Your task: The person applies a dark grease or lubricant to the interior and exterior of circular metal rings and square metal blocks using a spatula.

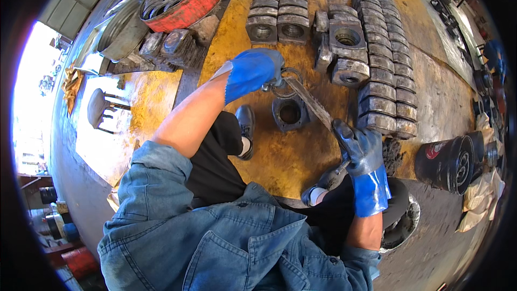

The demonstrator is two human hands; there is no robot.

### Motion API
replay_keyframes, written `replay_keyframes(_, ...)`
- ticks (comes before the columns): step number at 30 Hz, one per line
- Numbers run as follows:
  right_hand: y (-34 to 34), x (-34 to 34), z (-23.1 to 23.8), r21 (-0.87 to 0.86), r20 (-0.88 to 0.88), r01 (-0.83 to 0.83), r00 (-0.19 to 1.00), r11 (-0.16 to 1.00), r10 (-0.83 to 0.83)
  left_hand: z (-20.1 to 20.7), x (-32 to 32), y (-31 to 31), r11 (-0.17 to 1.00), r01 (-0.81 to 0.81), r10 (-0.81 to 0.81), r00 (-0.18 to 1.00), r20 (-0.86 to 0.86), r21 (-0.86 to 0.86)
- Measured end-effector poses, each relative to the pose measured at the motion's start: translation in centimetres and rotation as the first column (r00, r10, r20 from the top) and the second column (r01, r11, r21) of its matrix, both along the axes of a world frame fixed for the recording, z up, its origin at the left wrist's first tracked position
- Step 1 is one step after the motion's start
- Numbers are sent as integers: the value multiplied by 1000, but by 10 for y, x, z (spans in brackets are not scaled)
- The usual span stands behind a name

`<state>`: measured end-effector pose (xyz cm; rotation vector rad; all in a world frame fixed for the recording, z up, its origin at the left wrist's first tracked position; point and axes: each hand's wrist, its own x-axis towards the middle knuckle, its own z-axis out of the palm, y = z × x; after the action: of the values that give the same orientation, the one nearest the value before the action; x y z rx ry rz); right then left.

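Observation:
My left hand (257, 73), in a blue rubber glove, is closed on a thin metal ring (280, 96). My right hand (360, 151), in a matching glove darkened with grime, grips a long, flat, dirty strip-like tool (311, 102). The tool slants up and left, its far end at the ring; whether they touch I cannot tell. Its exact kind is not clear. Just below the ring, a square metal block (290, 113) with a round bore lies on the yellow-brown floor sheet (269, 156) between my feet.
Long double rows of metal blocks (385, 48) stand ahead to the right, with another double row (278, 5) farther off. A loose cluster of blocks (344, 37) sits between them. A red-rimmed drum (186, 11), a small stool (99, 109) and a black bucket (439, 164) stand around me.

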<state>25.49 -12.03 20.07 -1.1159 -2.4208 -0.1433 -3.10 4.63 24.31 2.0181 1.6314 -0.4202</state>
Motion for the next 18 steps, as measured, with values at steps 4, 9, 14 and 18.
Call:
replay_keyframes(4, 8, -10, 12, 57, 8, -86, 996, 995, 85, -70, -43, -2, 977, -43, -74, 848, 525, 208)
replay_keyframes(9, 8, -5, 4, 73, 14, -98, 995, 993, 97, -56, -28, -8, 960, 161, -240, 899, 367, 231)
replay_keyframes(14, 8, 2, -2, 59, 26, -109, 994, 992, 108, -25, 0, -17, 953, 292, -291, 957, -23, 79)
replay_keyframes(18, 9, 3, -5, 31, -4, -120, 993, 992, 121, -37, -11, -17, 949, 284, -301, 946, 122, 137)
